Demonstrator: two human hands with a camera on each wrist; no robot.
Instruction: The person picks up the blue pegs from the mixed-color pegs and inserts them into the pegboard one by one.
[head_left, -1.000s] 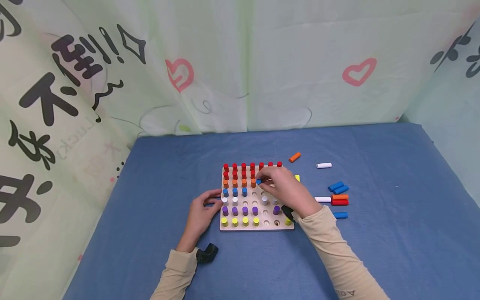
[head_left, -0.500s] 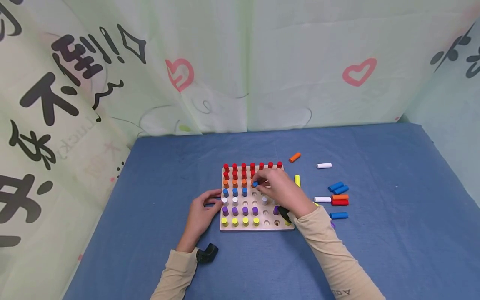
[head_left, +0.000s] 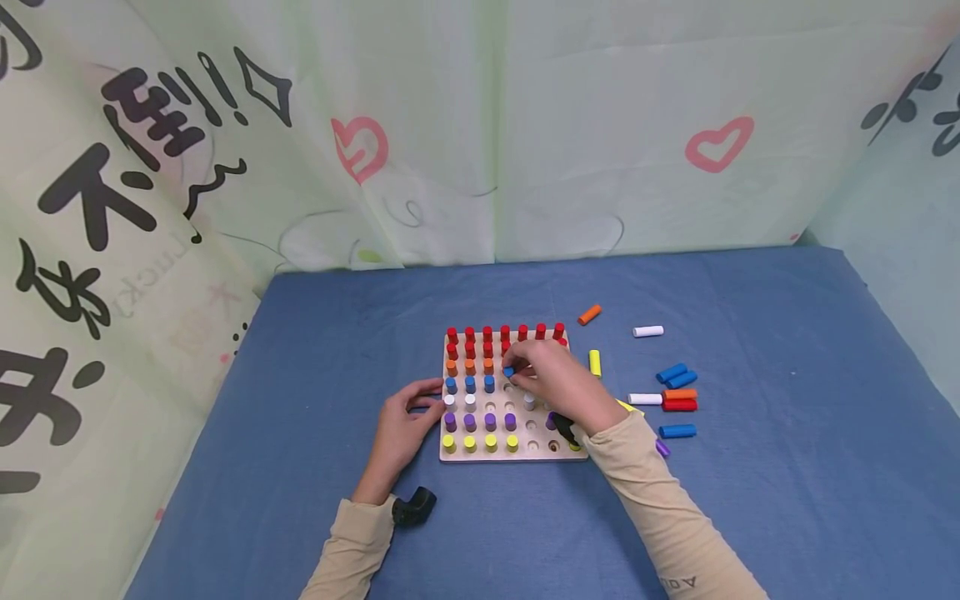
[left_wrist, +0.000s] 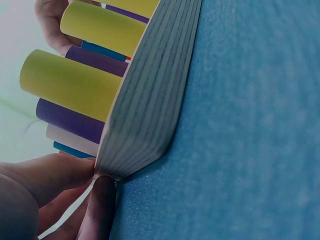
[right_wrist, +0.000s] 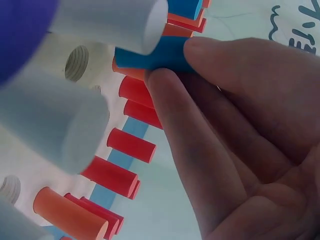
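Note:
A pale wooden pegboard (head_left: 533, 435) lies on the blue cloth, bearing rows of red, orange, blue, white, purple and yellow pegs. Thumb and fingertips of my left hand (head_left: 405, 425) touch its left edge, also seen close up beside the board's side (left_wrist: 155, 75) in the left wrist view. Over the board, my right hand (head_left: 562, 379) pinches a blue peg (right_wrist: 155, 52) between thumb and fingers. That peg is near the blue row, to the right of its third standing blue peg (head_left: 489, 384). The right hand hides part of the upper right rows.
Loose pegs lie right of the board: an orange one (head_left: 590, 314), white ones (head_left: 648, 332), a yellow one (head_left: 595, 362), blue ones (head_left: 678, 431), a red one (head_left: 679, 406) and a purple one (head_left: 662, 448). A printed curtain (head_left: 525, 167) stands behind the table.
The right hand has shifted slightly left and lower with the blue peg, toward the blue row. The left hand and the board have stayed still.

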